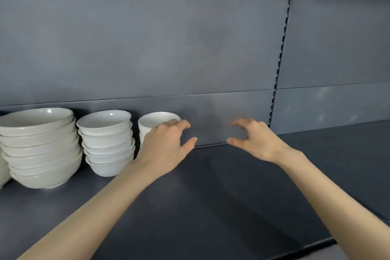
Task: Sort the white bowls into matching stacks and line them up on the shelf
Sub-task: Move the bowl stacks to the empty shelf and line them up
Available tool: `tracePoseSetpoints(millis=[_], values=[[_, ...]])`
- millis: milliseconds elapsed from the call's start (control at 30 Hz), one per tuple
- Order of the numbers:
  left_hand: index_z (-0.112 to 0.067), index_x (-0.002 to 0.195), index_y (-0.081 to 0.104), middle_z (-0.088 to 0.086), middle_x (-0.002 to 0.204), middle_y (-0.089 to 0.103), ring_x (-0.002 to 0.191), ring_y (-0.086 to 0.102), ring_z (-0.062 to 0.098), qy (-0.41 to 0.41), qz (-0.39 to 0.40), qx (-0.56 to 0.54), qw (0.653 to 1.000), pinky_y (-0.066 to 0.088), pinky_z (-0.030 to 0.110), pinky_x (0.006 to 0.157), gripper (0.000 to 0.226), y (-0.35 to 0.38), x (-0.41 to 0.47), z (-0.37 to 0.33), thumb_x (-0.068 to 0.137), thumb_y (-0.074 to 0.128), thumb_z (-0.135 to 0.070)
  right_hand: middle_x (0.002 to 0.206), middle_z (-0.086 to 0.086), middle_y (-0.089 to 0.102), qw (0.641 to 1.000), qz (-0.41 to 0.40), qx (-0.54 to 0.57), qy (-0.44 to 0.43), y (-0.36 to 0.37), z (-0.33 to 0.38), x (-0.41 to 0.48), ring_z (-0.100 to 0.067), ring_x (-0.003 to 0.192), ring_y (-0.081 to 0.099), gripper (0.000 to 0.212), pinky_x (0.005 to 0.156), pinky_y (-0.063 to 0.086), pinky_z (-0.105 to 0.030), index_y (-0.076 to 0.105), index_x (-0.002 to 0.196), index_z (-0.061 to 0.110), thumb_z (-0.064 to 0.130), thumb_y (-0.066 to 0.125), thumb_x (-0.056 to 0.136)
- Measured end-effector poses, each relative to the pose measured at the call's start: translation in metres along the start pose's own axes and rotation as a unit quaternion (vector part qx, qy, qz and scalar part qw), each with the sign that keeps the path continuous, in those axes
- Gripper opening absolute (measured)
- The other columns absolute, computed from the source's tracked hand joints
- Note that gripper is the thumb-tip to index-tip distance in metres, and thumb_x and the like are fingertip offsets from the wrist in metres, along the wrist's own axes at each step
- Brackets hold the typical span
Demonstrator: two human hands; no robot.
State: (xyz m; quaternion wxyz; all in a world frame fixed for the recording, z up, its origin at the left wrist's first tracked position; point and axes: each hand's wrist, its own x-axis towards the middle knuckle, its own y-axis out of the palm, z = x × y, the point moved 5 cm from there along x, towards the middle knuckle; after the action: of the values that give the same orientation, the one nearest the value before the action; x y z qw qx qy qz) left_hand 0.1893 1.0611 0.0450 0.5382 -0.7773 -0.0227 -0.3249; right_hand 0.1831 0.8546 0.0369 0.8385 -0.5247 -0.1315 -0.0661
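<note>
Left forearm (95,207) and right forearm (329,194) are stretching in from the bottom edge, bare, so they're sitting closest to the lens. Up at the end of them, the left hand (166,145) is hanging right in front of the small stack (157,118) of deeper white bowls, fingers loosely curled and thumb sticking out sideways, not wrapping around anything as far as I can see. Its fingertips are overlapping the top bowl's rim from this angle and I honestly can't tell if they're touching it. The right hand (256,140) is floating over bare shelf (232,200) a bit further right, clear of all the bowls, kinda blurry, fingers half curled with the thumb poking toward the other hand, gripping nothing. The bowls are all sitting along the back on the left side: a big stack (40,145) of wide shallow ones, then a middle stack (106,143) of medium ones just beside it, then that small stack, which the left hand is mostly hiding. They're lining up in a row against the dark grey back panel (147,38). A sliver of more white dishes (3,172) is peeking in at the far left edge. Over on the right, a slotted upright (280,59) is running up the back wall.
</note>
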Motion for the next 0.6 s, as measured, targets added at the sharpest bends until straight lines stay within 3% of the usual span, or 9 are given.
tracePoseSetpoints(millis=[233, 433, 600], values=[[-0.025, 0.139, 0.040, -0.004, 0.140, 0.047, 0.129, 0.041, 0.020, 0.123, -0.011, 0.007, 0.992, 0.032, 0.033, 0.102, 0.055, -0.004, 0.040, -0.094, 0.091, 0.050, -0.051, 0.145, -0.001, 0.038, 0.992, -0.109, -0.056, 0.041, -0.089, -0.051, -0.042, -0.024, 0.131, 0.042, 0.054, 0.108, 0.035, -0.041, 0.044, 0.138, 0.016, 0.032, 0.062, 0.091], [-0.026, 0.143, 0.032, -0.005, 0.142, 0.042, 0.131, 0.036, 0.019, 0.190, -0.035, 0.023, 0.981, 0.026, 0.033, 0.105, 0.062, 0.011, 0.055, -0.192, 0.091, 0.047, -0.055, 0.148, 0.000, 0.030, 0.977, -0.160, -0.116, 0.077, -0.157, -0.119, -0.093, -0.024, 0.133, 0.036, 0.057, 0.105, 0.038, -0.045, 0.038, 0.142, 0.020, 0.036, 0.059, 0.091], [-0.026, 0.144, 0.033, -0.009, 0.143, 0.040, 0.133, 0.034, 0.016, 0.214, -0.044, -0.033, 0.975, 0.022, 0.029, 0.108, 0.063, 0.038, 0.045, -0.289, 0.090, 0.049, -0.054, 0.149, 0.000, 0.030, 0.967, -0.178, -0.158, 0.096, -0.208, -0.195, -0.150, -0.023, 0.135, 0.031, 0.059, 0.105, 0.038, -0.046, 0.036, 0.143, 0.020, 0.039, 0.058, 0.091]])
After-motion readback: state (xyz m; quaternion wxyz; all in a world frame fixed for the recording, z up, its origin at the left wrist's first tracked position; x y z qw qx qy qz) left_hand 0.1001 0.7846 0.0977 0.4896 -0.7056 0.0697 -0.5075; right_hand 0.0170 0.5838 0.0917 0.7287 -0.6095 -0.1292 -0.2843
